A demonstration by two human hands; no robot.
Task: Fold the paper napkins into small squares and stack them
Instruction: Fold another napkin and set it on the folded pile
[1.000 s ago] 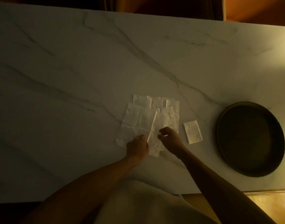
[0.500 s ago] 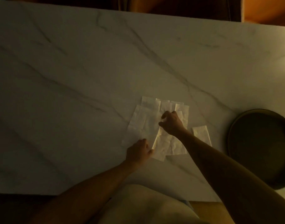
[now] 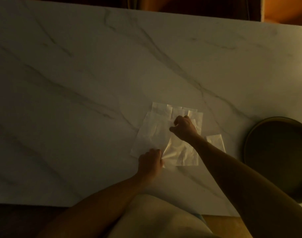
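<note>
Paper napkin [image 3: 172, 152]: keep pinching near edge with left hand [image 3: 151, 163], curled right hand [image 3: 183, 127] pressing far end, then crease flat.

White marble table [image 3: 78, 83] crossed by thin grey veins, pale cream-white paper napkins [image 3: 155, 133] tinted yellow by dim warm light, small white folded square [image 3: 215, 142], dark olive-brown round tray [image 3: 249, 143], orange-brown background.
</note>
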